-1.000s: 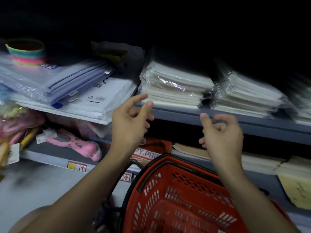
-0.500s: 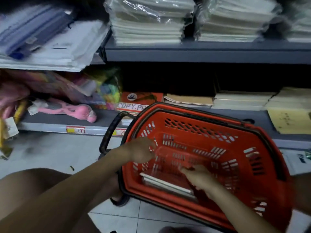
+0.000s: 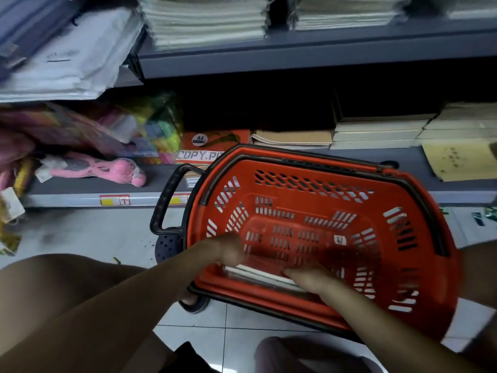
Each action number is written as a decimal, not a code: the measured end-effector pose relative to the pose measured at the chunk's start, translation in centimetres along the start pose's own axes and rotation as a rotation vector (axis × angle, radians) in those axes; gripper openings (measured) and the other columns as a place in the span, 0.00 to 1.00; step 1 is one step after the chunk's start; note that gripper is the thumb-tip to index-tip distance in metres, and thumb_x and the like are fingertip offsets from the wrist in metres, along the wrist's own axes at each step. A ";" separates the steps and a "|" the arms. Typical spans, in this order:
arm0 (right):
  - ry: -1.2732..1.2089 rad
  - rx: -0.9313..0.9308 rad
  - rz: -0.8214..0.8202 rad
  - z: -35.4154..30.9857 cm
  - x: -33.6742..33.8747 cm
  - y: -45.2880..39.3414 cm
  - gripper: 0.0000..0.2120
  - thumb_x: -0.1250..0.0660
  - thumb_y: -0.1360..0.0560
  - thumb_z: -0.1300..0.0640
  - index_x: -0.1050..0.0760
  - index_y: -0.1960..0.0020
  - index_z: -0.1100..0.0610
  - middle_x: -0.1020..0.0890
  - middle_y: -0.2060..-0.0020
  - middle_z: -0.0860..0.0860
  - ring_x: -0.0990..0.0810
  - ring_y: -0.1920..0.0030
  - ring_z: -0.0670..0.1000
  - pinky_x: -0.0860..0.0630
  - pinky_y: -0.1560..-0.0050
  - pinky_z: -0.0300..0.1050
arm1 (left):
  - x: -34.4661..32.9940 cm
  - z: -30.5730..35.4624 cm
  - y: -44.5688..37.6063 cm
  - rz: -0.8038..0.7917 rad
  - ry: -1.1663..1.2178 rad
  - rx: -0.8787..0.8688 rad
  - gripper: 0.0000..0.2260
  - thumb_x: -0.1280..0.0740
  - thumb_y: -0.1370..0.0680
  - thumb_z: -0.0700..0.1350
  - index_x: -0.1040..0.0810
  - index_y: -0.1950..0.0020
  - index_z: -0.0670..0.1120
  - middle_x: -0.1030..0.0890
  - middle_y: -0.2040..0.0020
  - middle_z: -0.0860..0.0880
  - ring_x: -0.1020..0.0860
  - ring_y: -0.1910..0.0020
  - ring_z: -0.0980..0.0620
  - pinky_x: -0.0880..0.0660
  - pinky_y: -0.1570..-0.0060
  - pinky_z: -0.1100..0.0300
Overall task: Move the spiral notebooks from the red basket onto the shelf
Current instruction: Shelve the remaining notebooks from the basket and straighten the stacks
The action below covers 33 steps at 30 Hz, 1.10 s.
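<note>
The red basket (image 3: 403,238) stands on the tiled floor in front of the shelves. A thin stack of spiral notebooks (image 3: 258,273) leans against its near wall, showing only a pale edge. My left hand (image 3: 228,251) is down inside the basket with its fingers curled at the stack's left end. My right hand (image 3: 306,278) lies over the right part of the stack, its fingers wrapped over the top edge. Both hands are blurred. The grey upper shelf (image 3: 309,55) carries wrapped stacks of white notebooks (image 3: 207,20).
The lower shelf (image 3: 88,187) holds a pink toy (image 3: 107,170), an orange copy paper pack (image 3: 209,146) and brown and cream paper stacks (image 3: 376,130). The basket's black handle (image 3: 166,197) juts out left. My knees frame the bottom of the view.
My hands dropped from shelf height down into the basket and now close on the notebooks. My view has tilted down and moved closer to the basket.
</note>
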State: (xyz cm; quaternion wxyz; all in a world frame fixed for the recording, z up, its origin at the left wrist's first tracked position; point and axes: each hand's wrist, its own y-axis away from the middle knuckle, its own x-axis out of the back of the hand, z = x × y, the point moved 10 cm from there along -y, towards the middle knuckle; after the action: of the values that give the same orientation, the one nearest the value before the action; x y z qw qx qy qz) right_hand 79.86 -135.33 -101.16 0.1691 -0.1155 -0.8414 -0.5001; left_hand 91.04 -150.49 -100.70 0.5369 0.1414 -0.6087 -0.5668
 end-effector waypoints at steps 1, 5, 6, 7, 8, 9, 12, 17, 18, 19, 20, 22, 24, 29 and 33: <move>-0.043 -0.004 0.019 0.2 0.2 -0.3 0.19 0.33 0.22 0.49 0.21 0.35 0.58 0.20 0.35 0.54 0.21 0.38 0.52 0.28 0.39 0.39 | 0.4 -0.3 0.0 0.021 0.033 0.028 0.09 0.40 0.24 0.36 0.27 0.64 0.43 0.24 0.62 0.44 0.28 0.67 0.50 0.32 0.68 0.57; -0.263 -0.035 0.023 1.5 0.0 -0.9 0.11 0.27 0.26 0.56 0.18 0.44 0.56 0.16 0.45 0.53 0.20 0.51 0.50 0.27 0.49 0.39 | 1.5 -1.5 0.2 0.077 0.375 0.101 0.08 0.37 0.22 0.35 0.20 0.46 0.42 0.19 0.54 0.47 0.19 0.59 0.52 0.24 0.68 0.67; -0.302 -0.055 0.010 1.8 -0.2 -0.8 0.11 0.28 0.26 0.57 0.18 0.44 0.56 0.17 0.46 0.52 0.21 0.49 0.50 0.28 0.48 0.39 | 1.7 -1.3 0.8 0.076 0.483 0.098 0.08 0.36 0.21 0.34 0.21 0.45 0.42 0.21 0.55 0.48 0.21 0.60 0.54 0.24 0.71 0.69; -0.334 -0.072 -0.005 2.0 -0.3 -0.7 0.10 0.28 0.25 0.58 0.19 0.45 0.55 0.18 0.47 0.51 0.22 0.48 0.50 0.29 0.48 0.39 | 1.7 -1.1 1.2 0.073 0.588 0.087 0.08 0.34 0.22 0.32 0.21 0.47 0.42 0.22 0.57 0.49 0.22 0.60 0.55 0.24 0.71 0.69; -0.366 -0.087 -0.014 2.3 -0.3 -0.6 0.08 0.29 0.25 0.58 0.21 0.47 0.54 0.20 0.49 0.50 0.23 0.48 0.50 0.31 0.48 0.39 | 1.7 -1.0 1.6 0.061 0.684 0.077 0.07 0.33 0.23 0.31 0.21 0.49 0.42 0.22 0.57 0.48 0.23 0.59 0.55 0.23 0.70 0.68; -0.401 -0.097 -0.010 2.5 -0.1 -0.5 0.05 0.29 0.25 0.59 0.21 0.49 0.54 0.20 0.51 0.49 0.24 0.49 0.49 0.31 0.49 0.39 | 1.7 -1.0 1.8 0.045 0.765 0.065 0.07 0.31 0.24 0.30 0.21 0.52 0.41 0.22 0.57 0.47 0.22 0.58 0.54 0.23 0.68 0.67; -0.544 -0.112 0.074 2.8 1.6 -0.1 0.02 0.30 0.25 0.60 0.21 0.52 0.56 0.18 0.54 0.51 0.21 0.53 0.51 0.26 0.52 0.43 | 2.2 -0.8 3.4 0.009 0.958 0.029 0.06 0.30 0.26 0.30 0.20 0.56 0.40 0.20 0.56 0.44 0.22 0.57 0.52 0.22 0.66 0.66; -0.813 -0.067 0.084 0.9 4.3 2.7 0.02 0.35 0.22 0.64 0.24 0.50 0.60 0.18 0.59 0.58 0.16 0.66 0.56 0.20 0.68 0.46 | 2.8 0.5 6.7 -0.069 1.215 -0.128 0.05 0.30 0.25 0.32 0.20 0.55 0.41 0.20 0.56 0.47 0.23 0.58 0.54 0.23 0.66 0.68; -0.838 -0.025 0.101 0.1 5.2 3.5 0.03 0.35 0.22 0.66 0.24 0.51 0.60 0.19 0.61 0.56 0.18 0.69 0.54 0.22 0.71 0.44 | 3.1 0.9 7.5 -0.068 1.233 -0.164 0.05 0.30 0.25 0.32 0.20 0.57 0.41 0.20 0.57 0.47 0.23 0.58 0.54 0.22 0.66 0.67; -0.848 0.027 0.124 -0.7 6.3 4.4 0.04 0.36 0.22 0.66 0.23 0.50 0.61 0.20 0.63 0.55 0.20 0.73 0.52 0.25 0.74 0.41 | 3.4 1.1 8.2 -0.059 1.244 -0.207 0.05 0.30 0.25 0.32 0.19 0.59 0.41 0.20 0.57 0.46 0.23 0.59 0.54 0.22 0.64 0.67; -0.845 0.085 0.148 -1.5 7.4 5.4 0.04 0.35 0.22 0.66 0.23 0.49 0.62 0.21 0.64 0.55 0.22 0.76 0.49 0.28 0.77 0.39 | 3.8 1.3 9.0 -0.053 1.261 -0.247 0.06 0.30 0.26 0.32 0.17 0.61 0.41 0.19 0.58 0.46 0.22 0.60 0.54 0.22 0.64 0.66; -0.838 0.209 0.203 -2.9 9.6 7.4 0.06 0.35 0.22 0.66 0.25 0.45 0.65 0.23 0.64 0.57 0.26 0.79 0.48 0.33 0.79 0.38 | 4.6 1.5 10.6 -0.043 1.325 -0.310 0.08 0.29 0.28 0.31 0.15 0.62 0.42 0.17 0.59 0.46 0.20 0.63 0.55 0.20 0.64 0.64; -0.829 0.317 0.263 -4.0 11.6 9.4 0.08 0.33 0.23 0.65 0.27 0.45 0.66 0.23 0.64 0.59 0.27 0.79 0.50 0.33 0.79 0.39 | 5.6 1.7 12.1 -0.041 1.416 -0.395 0.09 0.27 0.30 0.30 0.17 0.53 0.41 0.16 0.56 0.44 0.20 0.61 0.53 0.19 0.63 0.62; -0.758 0.430 0.300 -5.0 12.5 13.0 0.11 0.30 0.23 0.60 0.30 0.48 0.64 0.22 0.63 0.62 0.25 0.77 0.54 0.30 0.75 0.43 | 8.2 3.2 15.0 0.033 1.452 -0.662 0.25 0.26 0.30 0.36 0.28 0.34 0.35 0.18 0.41 0.36 0.18 0.44 0.41 0.20 0.43 0.50; -0.731 0.549 0.375 -5.3 13.3 16.0 0.07 0.32 0.22 0.59 0.28 0.47 0.59 0.15 0.60 0.59 0.20 0.70 0.62 0.22 0.68 0.53 | 9.4 4.9 17.0 0.004 1.462 -0.818 0.31 0.26 0.31 0.35 0.31 0.30 0.39 0.24 0.33 0.32 0.21 0.39 0.37 0.19 0.48 0.47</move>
State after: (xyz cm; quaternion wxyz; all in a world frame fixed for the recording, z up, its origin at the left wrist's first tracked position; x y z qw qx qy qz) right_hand 74.38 -132.11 -80.59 -0.0256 -0.3840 -0.9111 -0.1477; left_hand 90.89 -149.74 -80.66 0.8063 0.2664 0.1461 -0.5075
